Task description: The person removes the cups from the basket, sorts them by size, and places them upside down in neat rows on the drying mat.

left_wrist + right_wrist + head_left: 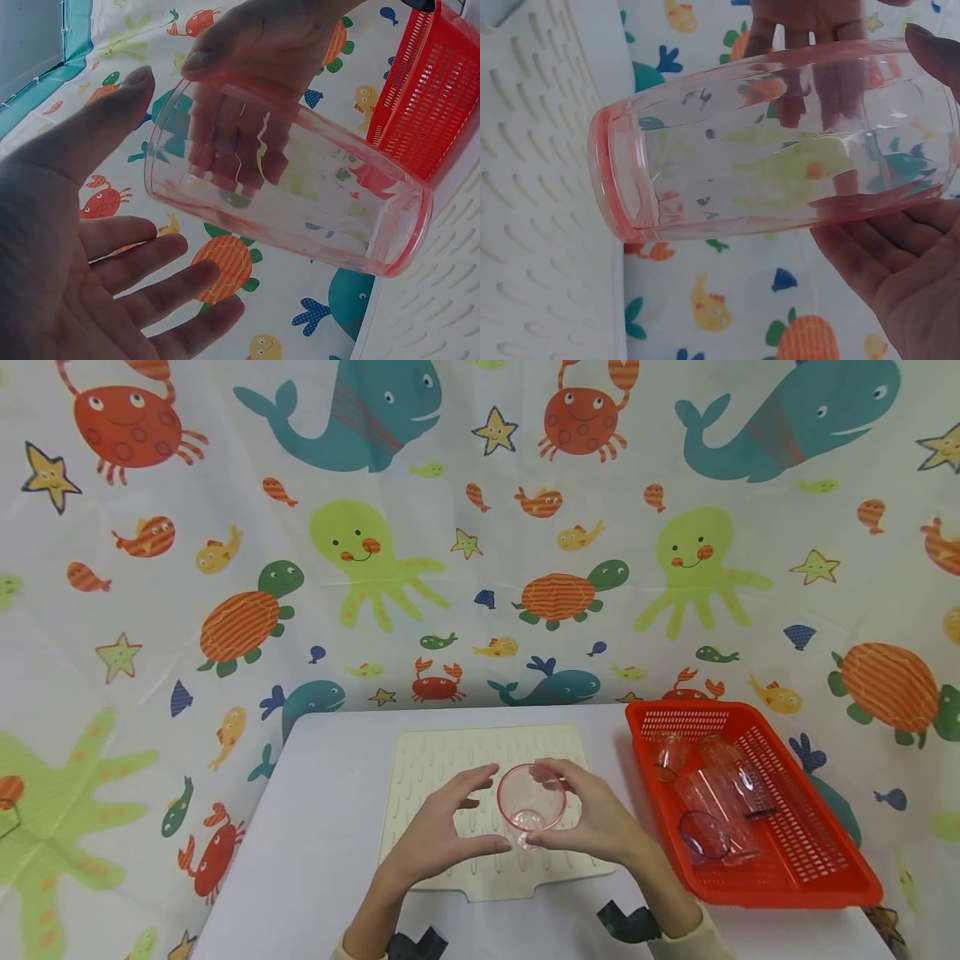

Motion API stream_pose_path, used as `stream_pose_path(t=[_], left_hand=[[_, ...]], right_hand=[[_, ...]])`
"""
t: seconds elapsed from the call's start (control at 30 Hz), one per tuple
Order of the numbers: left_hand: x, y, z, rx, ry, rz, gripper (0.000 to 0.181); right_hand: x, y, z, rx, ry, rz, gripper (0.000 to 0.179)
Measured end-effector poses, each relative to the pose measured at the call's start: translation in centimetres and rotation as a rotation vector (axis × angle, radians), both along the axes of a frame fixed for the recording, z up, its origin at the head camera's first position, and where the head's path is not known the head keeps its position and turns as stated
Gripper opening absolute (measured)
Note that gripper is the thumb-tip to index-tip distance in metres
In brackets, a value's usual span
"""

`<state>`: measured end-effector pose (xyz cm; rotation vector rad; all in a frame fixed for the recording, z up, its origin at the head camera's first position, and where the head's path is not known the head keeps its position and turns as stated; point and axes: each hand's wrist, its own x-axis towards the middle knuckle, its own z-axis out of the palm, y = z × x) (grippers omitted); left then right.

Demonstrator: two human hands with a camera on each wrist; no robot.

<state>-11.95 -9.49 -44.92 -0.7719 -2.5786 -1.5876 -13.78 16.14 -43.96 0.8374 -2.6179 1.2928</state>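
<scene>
The cup (531,797) is gripped by the right hand (600,814), beside the spread left hand (442,831). Through slipping, it could be dropped.

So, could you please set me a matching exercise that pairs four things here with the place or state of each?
1. pink-tinted transparent cup
2. red perforated plastic basket
3. cream rectangular ridged mat
4. person's bare left hand

A. flat on the white table
B. open, apart from the cup
C. gripped by the right hand
D. holding several transparent vessels

Pairs: 1-C, 2-D, 3-A, 4-B
</scene>
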Motion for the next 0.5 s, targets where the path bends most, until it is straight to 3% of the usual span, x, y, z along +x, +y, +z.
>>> stream_pose_path(t=[0.5], left_hand=[[-0.62, 0.84, 0.18, 0.015, 0.023, -0.072, 0.083]], right_hand=[[0.3, -0.63, 0.13, -0.007, 0.01, 0.073, 0.086]])
